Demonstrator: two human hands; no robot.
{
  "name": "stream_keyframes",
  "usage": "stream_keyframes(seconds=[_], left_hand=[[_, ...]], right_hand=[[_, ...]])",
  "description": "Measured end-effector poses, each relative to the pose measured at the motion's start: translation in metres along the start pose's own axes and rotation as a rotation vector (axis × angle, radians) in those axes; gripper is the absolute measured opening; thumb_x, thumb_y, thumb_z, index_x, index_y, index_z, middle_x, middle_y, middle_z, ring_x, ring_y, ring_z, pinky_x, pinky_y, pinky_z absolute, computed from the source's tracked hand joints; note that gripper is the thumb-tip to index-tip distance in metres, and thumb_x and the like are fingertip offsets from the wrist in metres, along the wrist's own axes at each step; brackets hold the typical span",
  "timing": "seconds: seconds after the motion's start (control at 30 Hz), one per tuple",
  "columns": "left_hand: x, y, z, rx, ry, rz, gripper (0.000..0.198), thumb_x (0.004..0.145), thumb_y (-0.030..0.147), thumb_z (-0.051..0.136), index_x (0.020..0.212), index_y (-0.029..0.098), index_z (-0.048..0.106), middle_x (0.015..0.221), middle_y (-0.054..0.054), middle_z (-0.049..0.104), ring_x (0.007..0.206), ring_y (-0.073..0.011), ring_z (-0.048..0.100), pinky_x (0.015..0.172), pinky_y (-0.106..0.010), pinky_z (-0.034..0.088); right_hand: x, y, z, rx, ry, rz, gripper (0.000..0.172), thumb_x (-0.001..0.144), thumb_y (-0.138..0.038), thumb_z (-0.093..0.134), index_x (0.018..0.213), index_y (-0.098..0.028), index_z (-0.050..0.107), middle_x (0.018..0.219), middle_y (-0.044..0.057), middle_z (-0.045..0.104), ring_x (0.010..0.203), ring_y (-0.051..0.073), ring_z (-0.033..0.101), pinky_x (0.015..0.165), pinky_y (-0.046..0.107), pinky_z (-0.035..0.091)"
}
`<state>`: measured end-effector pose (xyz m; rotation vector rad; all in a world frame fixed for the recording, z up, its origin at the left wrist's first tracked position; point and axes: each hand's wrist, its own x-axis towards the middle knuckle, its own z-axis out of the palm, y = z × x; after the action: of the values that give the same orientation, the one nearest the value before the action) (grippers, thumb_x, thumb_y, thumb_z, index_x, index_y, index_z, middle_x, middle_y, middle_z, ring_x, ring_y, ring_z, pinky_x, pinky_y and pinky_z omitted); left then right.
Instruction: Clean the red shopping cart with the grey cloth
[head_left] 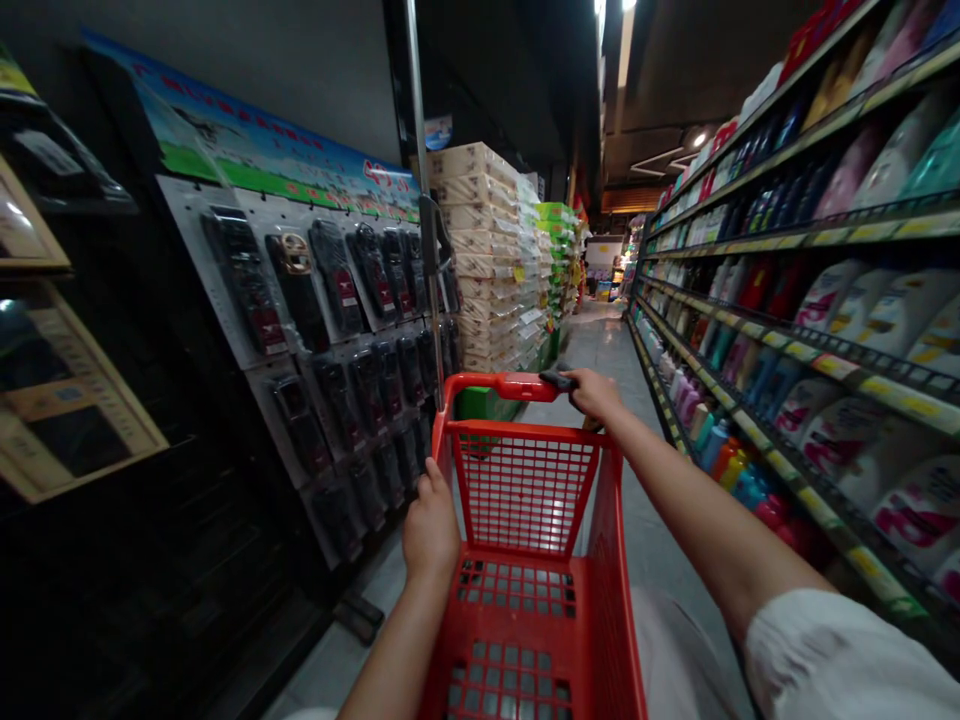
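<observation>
A red plastic shopping basket (517, 425) with a gridded end wall and floor stands directly in front of me. My left hand (433, 525) is closed on its left side edge, fingers curled over the rim. Across the top of the far end runs the basket's red handle (517, 386), with a dark section at its right end. My right hand (596, 397) wraps round that dark right end, my arm stretched out over the basket's right side. Part of the right hand's fingers is hidden behind the hand.
Bottle-filled shelves (832, 235) line the right side. On the left hang packaged belts (360, 290) on a display board, beside a metal pole (418, 90). Stacked cream cartons (480, 260) and green packs (553, 250) stand beyond. A grey tiled aisle (600, 345) runs ahead.
</observation>
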<state>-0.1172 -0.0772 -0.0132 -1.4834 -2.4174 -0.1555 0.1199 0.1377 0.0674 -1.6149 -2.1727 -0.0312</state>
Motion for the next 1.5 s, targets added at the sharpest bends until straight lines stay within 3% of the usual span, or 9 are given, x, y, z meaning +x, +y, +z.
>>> stream_keyframes(seconds=[0.1,0.23,0.4,0.53,0.77,0.9,1.07,1.23,1.5], left_hand=[[0.0,0.002,0.0,-0.001,-0.018,-0.014,0.061,0.09,-0.001,0.03,0.151,0.005,0.028,0.111,-0.015,0.062,0.078,-0.0157,0.069,0.063,-0.022,0.052],[0.0,0.002,0.0,-0.02,-0.023,-0.038,0.06,0.091,-0.001,0.032,0.151,0.008,0.03,0.111,-0.014,0.062,0.08,-0.0143,0.068,0.065,-0.021,0.051],[0.0,0.002,-0.001,-0.042,-0.043,-0.047,0.061,0.091,-0.001,0.029,0.151,0.005,0.026,0.113,-0.015,0.062,0.079,-0.0148,0.068,0.062,-0.022,0.05],[0.0,0.0,-0.001,-0.064,-0.053,-0.05,0.062,0.09,-0.002,0.028,0.152,0.005,0.025,0.109,-0.014,0.062,0.079,-0.0154,0.068,0.061,-0.023,0.05],[0.0,-0.004,-0.002,-0.11,-0.07,-0.03,0.065,0.089,-0.002,0.029,0.153,0.009,0.025,0.111,-0.014,0.062,0.078,-0.0152,0.068,0.06,-0.023,0.048],[0.001,-0.006,-0.001,-0.113,-0.084,-0.008,0.066,0.088,-0.001,0.029,0.153,0.008,0.022,0.114,-0.015,0.061,0.082,-0.0157,0.068,0.062,-0.023,0.047],[0.001,-0.007,-0.002,-0.127,-0.096,-0.018,0.065,0.089,0.0,0.028,0.153,0.01,0.02,0.116,-0.015,0.061,0.083,-0.0152,0.069,0.062,-0.023,0.044],[0.001,-0.005,-0.009,-0.136,-0.125,-0.028,0.063,0.092,0.004,0.026,0.154,0.006,0.015,0.119,-0.017,0.06,0.082,-0.0175,0.069,0.059,-0.025,0.044],[0.002,-0.007,-0.011,-0.157,-0.105,-0.012,0.063,0.09,0.003,0.026,0.153,0.005,0.019,0.117,-0.017,0.06,0.081,-0.0193,0.069,0.059,-0.028,0.046]], right_hand=[[0.023,-0.035,-0.002,0.0,-0.063,0.208,0.041,0.088,-0.022,0.046,0.124,-0.029,0.065,0.122,0.01,0.069,0.112,0.03,0.064,0.094,0.05,0.046],[0.051,-0.08,0.002,0.004,-0.185,0.192,0.036,0.088,-0.032,0.05,0.12,-0.026,0.066,0.125,0.013,0.066,0.113,0.034,0.062,0.092,0.056,0.045],[0.061,-0.12,0.02,-0.052,-0.175,-0.019,0.038,0.088,-0.032,0.048,0.121,-0.03,0.065,0.123,0.01,0.066,0.11,0.033,0.062,0.092,0.054,0.044],[0.045,-0.13,0.034,-0.151,-0.042,-0.306,0.047,0.088,-0.026,0.046,0.131,-0.038,0.058,0.132,0.007,0.06,0.112,0.03,0.056,0.09,0.046,0.043],[0.021,-0.085,0.043,-0.294,0.061,-0.807,0.037,0.096,-0.026,0.044,0.124,-0.035,0.066,0.146,0.002,0.05,0.124,0.031,0.042,0.09,0.045,0.034],[0.02,-0.046,0.039,-0.306,0.064,-0.94,0.033,0.097,-0.029,0.046,0.121,-0.034,0.068,0.148,-0.003,0.049,0.133,0.032,0.035,0.096,0.045,0.03],[0.013,-0.008,0.005,-0.303,-0.108,-0.874,0.032,0.096,-0.029,0.048,0.119,-0.037,0.068,0.146,-0.006,0.051,0.133,0.026,0.038,0.095,0.037,0.033],[0.012,0.02,-0.034,-0.296,-0.27,-0.668,0.036,0.092,-0.024,0.05,0.122,-0.034,0.068,0.147,-0.005,0.05,0.126,0.025,0.044,0.098,0.033,0.034],[-0.001,0.069,-0.021,-0.284,-0.131,-0.366,0.047,0.094,-0.019,0.046,0.135,-0.04,0.056,0.148,-0.005,0.049,0.109,0.024,0.054,0.093,0.035,0.04]])
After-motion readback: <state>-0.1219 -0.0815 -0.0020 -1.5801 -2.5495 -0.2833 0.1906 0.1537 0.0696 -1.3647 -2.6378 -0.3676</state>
